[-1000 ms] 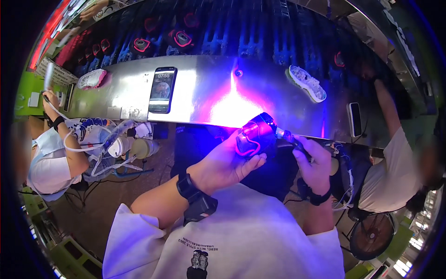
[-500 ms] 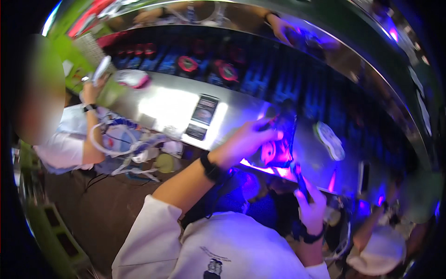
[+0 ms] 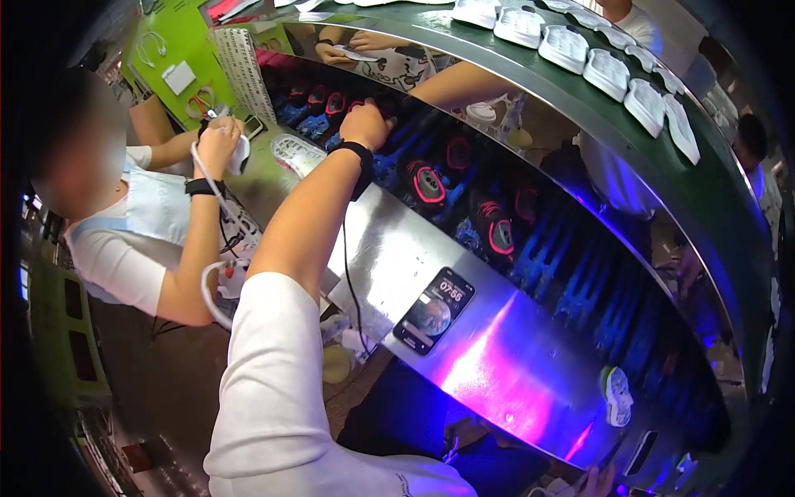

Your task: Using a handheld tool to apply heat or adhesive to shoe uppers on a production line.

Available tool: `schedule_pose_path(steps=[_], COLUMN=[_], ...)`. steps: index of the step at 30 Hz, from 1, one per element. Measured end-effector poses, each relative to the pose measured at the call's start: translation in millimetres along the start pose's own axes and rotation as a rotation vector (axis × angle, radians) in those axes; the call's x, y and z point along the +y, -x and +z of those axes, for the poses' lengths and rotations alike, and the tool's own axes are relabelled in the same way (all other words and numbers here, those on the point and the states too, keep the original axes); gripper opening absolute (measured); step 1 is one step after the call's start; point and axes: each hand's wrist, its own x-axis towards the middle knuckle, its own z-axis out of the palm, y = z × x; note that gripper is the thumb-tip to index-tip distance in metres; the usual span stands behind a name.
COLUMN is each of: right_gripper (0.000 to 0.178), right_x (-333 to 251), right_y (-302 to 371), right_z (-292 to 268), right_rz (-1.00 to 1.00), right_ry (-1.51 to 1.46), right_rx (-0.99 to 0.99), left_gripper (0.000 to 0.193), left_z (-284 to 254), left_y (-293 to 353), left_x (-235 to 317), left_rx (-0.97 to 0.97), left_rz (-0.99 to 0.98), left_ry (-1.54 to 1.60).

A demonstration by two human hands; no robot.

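Observation:
My left hand [image 3: 368,126] reaches far forward to the rack by the metal bench, its fingers closed on a dark shoe with a red-edged opening, mostly hidden under the hand. Red-trimmed dark shoes stand beside it, one [image 3: 334,104] to the left and another [image 3: 427,182] nearer to the right. Low at the bottom edge, my right hand [image 3: 598,480] shows only in part, fingers curled against something slim and dark that I cannot make out.
On the metal bench [image 3: 373,248] lie a phone [image 3: 435,311] and white soles [image 3: 617,396] [image 3: 298,155]. A black cord [image 3: 352,286] hangs over its edge. Pink-violet light falls on the right part. A co-worker [image 3: 141,240] handles a white piece at left. White soles [image 3: 563,48] line the green belt above.
My left hand has swung from the lit bench front to the rack at far left. The dark shoe it held has left the bench front. My right hand has dropped to the bottom edge; the view has turned.

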Motion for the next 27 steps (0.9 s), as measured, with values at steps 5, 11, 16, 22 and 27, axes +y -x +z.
schedule_pose_path(steps=[5, 11, 16, 22, 27], right_gripper=[0.013, 0.025, 0.034, 0.039, 0.032], right_x=[-10, -7, -16, 6, -6], right_y=[7, -3, -13, -29, -11], right_z=[6, 25, 35, 28, 27], right_rz=[0.023, 0.004, 0.025, 0.149, 0.013], right_ry=[0.252, 0.284, 0.308, 0.223, 0.254], right_rx=[0.008, 0.045, -0.024, -0.099, -0.031], left_gripper=[0.060, 0.040, 0.048, 0.050, 0.044], left_z=[65, 85, 14, 7, 10], left_y=[-31, -21, 33, 69, 44], left_x=[-25, -26, 79, 82, 61], left_rx=[0.016, 0.333, -0.425, -0.550, -0.199], left_rz=[0.030, 0.198, 0.205, 0.047, 0.224], left_ry=[-0.031, -0.188, -0.155, -0.106, -0.097])
